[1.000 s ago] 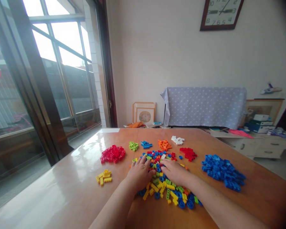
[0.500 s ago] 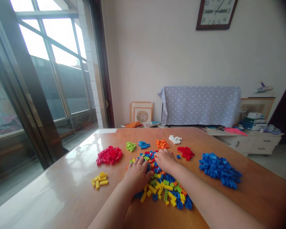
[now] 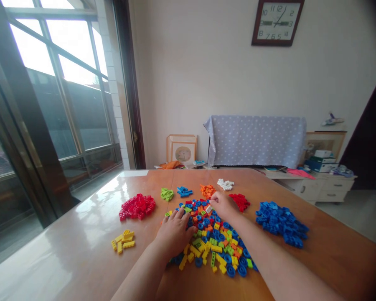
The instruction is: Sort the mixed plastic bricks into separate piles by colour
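A mixed pile of building bricks (image 3: pixel 217 248) in yellow, blue, green, orange and red lies on the table before me. On its left side rests my left hand (image 3: pixel 174 232), palm down with the fingers spread, touching bricks and holding none that I can see. My right hand (image 3: pixel 224 205) is at the pile's far right edge, its fingers curled together. Just below those fingertips is a white brick (image 3: pixel 208 209); whether they grip anything is hidden.
Sorted heaps surround the pile: red bricks (image 3: pixel 138 207), yellow bricks (image 3: pixel 123 241), green bricks (image 3: pixel 167 194), small blue bricks (image 3: pixel 184 192), orange bricks (image 3: pixel 207 191), white bricks (image 3: pixel 225 184), darker red bricks (image 3: pixel 240 202) and a large blue heap (image 3: pixel 282 223). All lie on the wooden table (image 3: pixel 81 259).
My right hand has drawn back a little to the right across the pile, its fingers now closer together, and a white brick shows beside them. The left hand stays on the pile.
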`<act>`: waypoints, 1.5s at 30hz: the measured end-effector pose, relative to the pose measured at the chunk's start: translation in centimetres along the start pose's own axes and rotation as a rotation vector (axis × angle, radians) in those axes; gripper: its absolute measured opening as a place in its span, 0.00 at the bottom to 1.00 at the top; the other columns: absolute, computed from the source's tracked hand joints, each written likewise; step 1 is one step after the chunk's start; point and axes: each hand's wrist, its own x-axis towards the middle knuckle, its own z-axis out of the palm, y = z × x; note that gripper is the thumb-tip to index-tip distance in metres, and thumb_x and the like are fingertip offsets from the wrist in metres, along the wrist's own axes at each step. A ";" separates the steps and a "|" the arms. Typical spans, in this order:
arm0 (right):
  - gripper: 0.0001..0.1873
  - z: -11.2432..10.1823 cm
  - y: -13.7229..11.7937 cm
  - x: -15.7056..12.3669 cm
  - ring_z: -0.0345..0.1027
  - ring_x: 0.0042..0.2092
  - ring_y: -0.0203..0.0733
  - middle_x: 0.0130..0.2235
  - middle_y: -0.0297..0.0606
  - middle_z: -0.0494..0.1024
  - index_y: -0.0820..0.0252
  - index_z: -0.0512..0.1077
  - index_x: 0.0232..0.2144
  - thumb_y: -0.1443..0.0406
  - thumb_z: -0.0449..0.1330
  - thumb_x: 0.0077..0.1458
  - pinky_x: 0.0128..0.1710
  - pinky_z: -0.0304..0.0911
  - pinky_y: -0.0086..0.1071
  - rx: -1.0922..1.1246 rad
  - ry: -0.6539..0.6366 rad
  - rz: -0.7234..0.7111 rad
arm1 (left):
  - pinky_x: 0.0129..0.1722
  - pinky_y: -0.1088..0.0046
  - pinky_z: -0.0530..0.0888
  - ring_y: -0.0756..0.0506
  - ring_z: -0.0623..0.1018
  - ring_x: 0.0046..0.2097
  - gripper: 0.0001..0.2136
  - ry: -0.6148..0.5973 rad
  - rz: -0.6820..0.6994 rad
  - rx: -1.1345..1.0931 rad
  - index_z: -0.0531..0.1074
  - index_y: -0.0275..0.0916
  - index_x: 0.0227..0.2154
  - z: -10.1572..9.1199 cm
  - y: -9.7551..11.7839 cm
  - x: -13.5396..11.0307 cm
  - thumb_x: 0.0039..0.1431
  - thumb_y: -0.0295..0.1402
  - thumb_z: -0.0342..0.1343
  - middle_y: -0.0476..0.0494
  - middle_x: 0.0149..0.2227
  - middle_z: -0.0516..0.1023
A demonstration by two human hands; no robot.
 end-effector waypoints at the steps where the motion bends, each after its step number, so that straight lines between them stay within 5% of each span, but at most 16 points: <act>1: 0.13 -0.4 1.3 0.4 0.70 0.38 0.39 0.40 0.35 0.80 0.52 0.76 0.37 0.56 0.54 0.61 0.33 0.56 0.29 -0.005 0.018 0.051 | 0.65 0.45 0.59 0.31 0.59 0.69 0.30 -0.004 -0.006 -0.001 0.64 0.46 0.64 0.0 0.0 0.0 0.64 0.54 0.45 0.38 0.70 0.57; 7: 0.13 -3.0 9.0 1.9 0.74 0.36 0.46 0.33 0.43 0.81 0.55 0.78 0.29 0.60 0.55 0.57 0.31 0.58 0.32 -0.056 0.059 0.267 | 0.64 0.45 0.60 0.31 0.59 0.69 0.29 0.010 -0.008 -0.010 0.64 0.49 0.64 -0.2 0.0 0.0 0.64 0.53 0.45 0.41 0.70 0.57; 11: 0.15 -2.9 10.8 1.8 0.75 0.42 0.48 0.41 0.46 0.82 0.57 0.79 0.39 0.63 0.53 0.57 0.35 0.61 0.33 -0.050 0.098 0.288 | 0.64 0.45 0.60 0.30 0.59 0.69 0.29 0.018 -0.005 -0.002 0.64 0.48 0.64 0.0 0.0 0.1 0.64 0.53 0.45 0.40 0.70 0.57; 17: 0.15 -0.9 8.6 1.1 0.74 0.46 0.45 0.45 0.40 0.82 0.52 0.78 0.42 0.63 0.54 0.58 0.40 0.62 0.30 -0.011 0.053 0.166 | 0.64 0.47 0.60 0.31 0.59 0.69 0.29 0.013 -0.006 0.007 0.64 0.49 0.64 0.0 0.1 0.1 0.64 0.53 0.45 0.40 0.70 0.58; 25: 0.15 -0.5 6.0 0.6 0.75 0.40 0.44 0.38 0.39 0.83 0.53 0.80 0.37 0.61 0.52 0.59 0.37 0.61 0.30 0.016 -0.008 0.098 | 0.66 0.47 0.58 0.31 0.57 0.70 0.31 -0.010 -0.010 -0.002 0.64 0.46 0.64 -0.3 0.2 0.0 0.64 0.55 0.45 0.39 0.70 0.58; 31: 0.20 0.0 3.6 0.6 0.72 0.52 0.46 0.52 0.40 0.80 0.53 0.77 0.50 0.62 0.52 0.60 0.48 0.63 0.33 0.066 -0.038 -0.045 | 0.67 0.46 0.57 0.31 0.56 0.70 0.31 -0.021 -0.011 -0.019 0.63 0.46 0.65 -0.4 0.2 0.0 0.63 0.54 0.47 0.39 0.70 0.57; 35: 0.20 1.0 2.2 0.3 0.72 0.53 0.45 0.52 0.36 0.80 0.49 0.77 0.51 0.61 0.53 0.60 0.50 0.63 0.32 0.115 -0.100 -0.130 | 0.66 0.45 0.57 0.31 0.57 0.70 0.30 -0.011 0.000 -0.008 0.64 0.46 0.65 -0.3 0.1 0.0 0.64 0.53 0.46 0.39 0.70 0.58; 40: 0.23 1.4 2.6 1.0 0.75 0.48 0.41 0.48 0.36 0.82 0.52 0.74 0.54 0.62 0.47 0.63 0.45 0.66 0.30 0.148 -0.076 -0.070 | 0.65 0.45 0.59 0.31 0.58 0.69 0.30 -0.008 0.012 0.017 0.63 0.46 0.65 -0.2 0.0 0.0 0.65 0.52 0.44 0.38 0.70 0.57; 45: 0.23 1.3 3.9 2.1 0.69 0.58 0.47 0.57 0.42 0.76 0.56 0.74 0.55 0.65 0.50 0.60 0.54 0.61 0.35 0.104 -0.080 -0.064 | 0.65 0.46 0.60 0.31 0.59 0.69 0.29 -0.007 0.019 0.029 0.63 0.46 0.65 -0.2 0.0 0.0 0.65 0.52 0.44 0.38 0.70 0.58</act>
